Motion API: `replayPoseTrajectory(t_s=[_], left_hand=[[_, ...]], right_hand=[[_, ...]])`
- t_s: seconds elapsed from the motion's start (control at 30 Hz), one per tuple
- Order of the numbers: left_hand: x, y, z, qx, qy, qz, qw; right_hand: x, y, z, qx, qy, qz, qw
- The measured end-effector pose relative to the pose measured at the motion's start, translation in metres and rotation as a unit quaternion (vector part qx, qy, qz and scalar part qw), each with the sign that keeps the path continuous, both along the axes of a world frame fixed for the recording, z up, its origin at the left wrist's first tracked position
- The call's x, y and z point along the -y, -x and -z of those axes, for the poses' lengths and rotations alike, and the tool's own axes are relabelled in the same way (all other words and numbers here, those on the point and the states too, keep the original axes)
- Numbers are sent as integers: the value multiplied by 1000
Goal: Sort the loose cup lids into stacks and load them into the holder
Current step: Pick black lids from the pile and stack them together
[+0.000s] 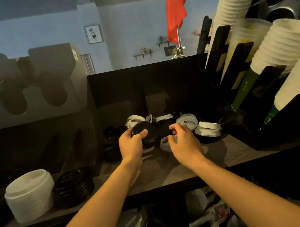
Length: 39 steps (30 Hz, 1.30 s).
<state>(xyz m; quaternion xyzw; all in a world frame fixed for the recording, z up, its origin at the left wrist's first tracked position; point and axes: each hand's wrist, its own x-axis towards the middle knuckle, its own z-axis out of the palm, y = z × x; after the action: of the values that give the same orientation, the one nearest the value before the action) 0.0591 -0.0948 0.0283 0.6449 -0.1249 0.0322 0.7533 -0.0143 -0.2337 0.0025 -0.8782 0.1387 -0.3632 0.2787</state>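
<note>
Sorting looks to be the step: mid-frame on the counter (173,168) the left hand (131,145) grips a black lid (142,129) atop the loose lids (186,120), the right hand (183,143) curls beside it, its hold too dim to tell, and next comes the black stack (72,187), lower left.

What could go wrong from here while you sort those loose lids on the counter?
The left hand grips a black lid over a dim, mixed pile, so dark lids may be overlooked or stacked with the wrong kind. The white lid stack and black lid stack stand near the counter's front edge, so a passing forearm might topple them.
</note>
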Motion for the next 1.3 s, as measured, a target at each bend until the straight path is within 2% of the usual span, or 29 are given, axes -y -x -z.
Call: replayPoseTrajectory(t_s=[0.17,0.3,0.43,0.57,0.7,0.9,1.07,1.23,1.3], left_hand=[[-1,-25,4,-38,103,-103,989],[-4,-37,10,-76,141,-143,977],[-5,-42,12,-116,167,-157,966],[-2,-37,13,-93,128,-127,979],[-2,-34,11,-80,107,-110,985],[-5,-32,9,-77,127,-98,984],[-11,-37,8,-115,165,-108,974],[-9,-34,11,-103,140,-104,979],[-9,-34,10,-108,142,-104,978]], right_hand=[[-2,-23,5,-13,212,4,977],[-7,-44,-1,-47,297,-38,953],[-4,-58,-5,-159,252,-109,948],[3,-54,-3,-112,244,-82,960],[6,-54,-1,-116,230,-67,964],[12,-48,0,-88,105,-68,988],[5,-46,0,-164,186,-95,964],[4,-40,-4,-144,203,-98,963],[1,-40,-5,-163,210,-104,958]])
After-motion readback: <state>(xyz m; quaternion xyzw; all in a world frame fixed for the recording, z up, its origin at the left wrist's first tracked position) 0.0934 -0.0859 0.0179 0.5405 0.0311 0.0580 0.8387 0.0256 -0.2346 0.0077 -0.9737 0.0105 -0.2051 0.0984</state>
